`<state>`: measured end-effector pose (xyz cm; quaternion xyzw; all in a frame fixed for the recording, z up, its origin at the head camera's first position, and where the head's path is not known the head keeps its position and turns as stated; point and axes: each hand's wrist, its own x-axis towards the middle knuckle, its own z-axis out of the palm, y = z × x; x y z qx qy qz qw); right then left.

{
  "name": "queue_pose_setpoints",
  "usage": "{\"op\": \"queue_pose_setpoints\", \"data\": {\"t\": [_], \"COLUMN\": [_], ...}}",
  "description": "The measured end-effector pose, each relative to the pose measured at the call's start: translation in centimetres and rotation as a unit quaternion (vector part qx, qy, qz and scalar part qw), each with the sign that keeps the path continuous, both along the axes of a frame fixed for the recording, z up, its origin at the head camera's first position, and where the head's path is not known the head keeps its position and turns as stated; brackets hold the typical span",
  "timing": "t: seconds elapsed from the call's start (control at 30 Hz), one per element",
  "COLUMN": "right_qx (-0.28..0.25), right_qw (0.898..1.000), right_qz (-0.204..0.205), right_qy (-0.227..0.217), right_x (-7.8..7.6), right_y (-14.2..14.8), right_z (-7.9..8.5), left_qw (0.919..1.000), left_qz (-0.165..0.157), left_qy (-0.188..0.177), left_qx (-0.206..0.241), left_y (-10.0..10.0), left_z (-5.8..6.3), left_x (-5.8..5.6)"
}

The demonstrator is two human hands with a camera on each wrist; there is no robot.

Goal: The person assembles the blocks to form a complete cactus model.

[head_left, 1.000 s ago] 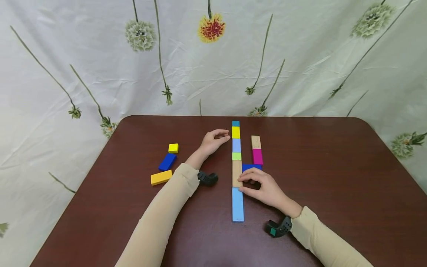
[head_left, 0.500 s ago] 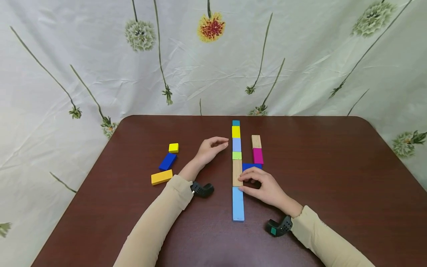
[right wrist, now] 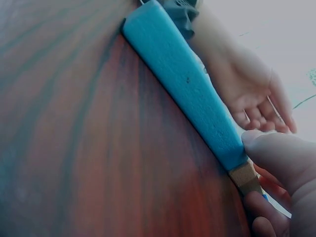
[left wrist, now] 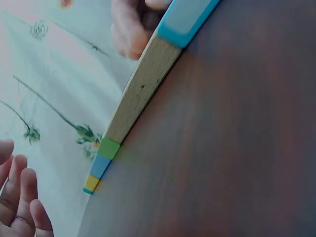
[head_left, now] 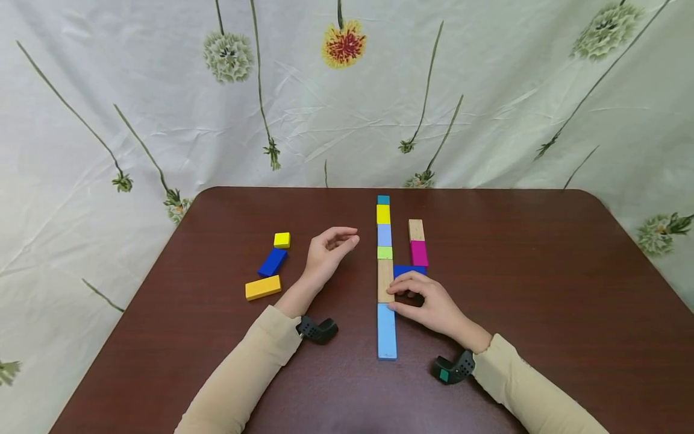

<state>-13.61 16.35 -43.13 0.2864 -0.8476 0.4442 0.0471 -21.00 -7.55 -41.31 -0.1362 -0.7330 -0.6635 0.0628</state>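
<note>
A straight row of blocks runs away from me in the head view: a light blue block (head_left: pixel 387 337), a plain wooden block (head_left: pixel 384 286), then green (head_left: pixel 384 252), pale blue (head_left: pixel 384 235), yellow (head_left: pixel 383 214) and teal (head_left: pixel 383 199) ones. My right hand (head_left: pixel 428 302) touches the row's right side where light blue meets plain wood; its thumb (right wrist: pixel 269 148) lies against the light blue block's end. My left hand (head_left: pixel 326 259) is left of the row, fingers relaxed, holding nothing. A dark blue block (head_left: pixel 406 270), partly hidden by the right hand, sits beside the wooden one.
A magenta block (head_left: pixel 419 253) and a small wooden block (head_left: pixel 415 230) extend beyond the dark blue one. On the left lie a yellow block (head_left: pixel 282 240), a blue block (head_left: pixel 273 263) and an orange-yellow block (head_left: pixel 262 288). A flowered cloth (head_left: pixel 488 120) hangs behind the brown table (head_left: pixel 542 271).
My left hand has drawn back from beside the row's far end, to the left and nearer to me. The right hand and the blocks have stayed put.
</note>
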Motion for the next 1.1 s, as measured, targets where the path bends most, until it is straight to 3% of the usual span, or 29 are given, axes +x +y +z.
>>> {"op": "queue_pose_setpoints", "data": {"t": [0.13,0.3,0.5,0.63,0.87,0.97,1.1], "right_qx": [0.001,-0.001,-0.007,-0.002,-0.005,-0.007,-0.007], "right_qw": [1.0,1.0,1.0,1.0,1.0,1.0,1.0], "right_qz": [0.0,0.001,0.003,0.002,0.004,0.006,0.005], "right_qy": [-0.003,-0.003,-0.001,0.003,0.012,0.009,0.001], "right_x": [0.0,0.0,-0.1,-0.1,0.0,0.0,0.1], "right_y": [0.0,0.1,0.1,0.1,0.0,0.0,0.0], "right_z": [0.0,0.1,0.0,0.0,-0.1,-0.1,0.0], "left_qw": [0.9999,0.9991,0.9943,0.9884,0.9767,0.9741,0.975], "left_qz": [0.006,0.036,0.088,0.135,0.203,0.216,0.218], "left_qy": [0.011,0.016,0.049,0.058,0.041,0.035,-0.012], "left_qx": [-0.005,-0.018,-0.035,-0.039,-0.055,-0.056,-0.041], "left_y": [-1.0,-2.4,-4.6,-6.0,-8.9,-10.3,-12.3], "left_z": [1.3,3.4,3.9,4.2,4.4,3.7,1.9], "left_x": [1.7,4.1,5.1,5.4,5.2,4.7,3.7]}}
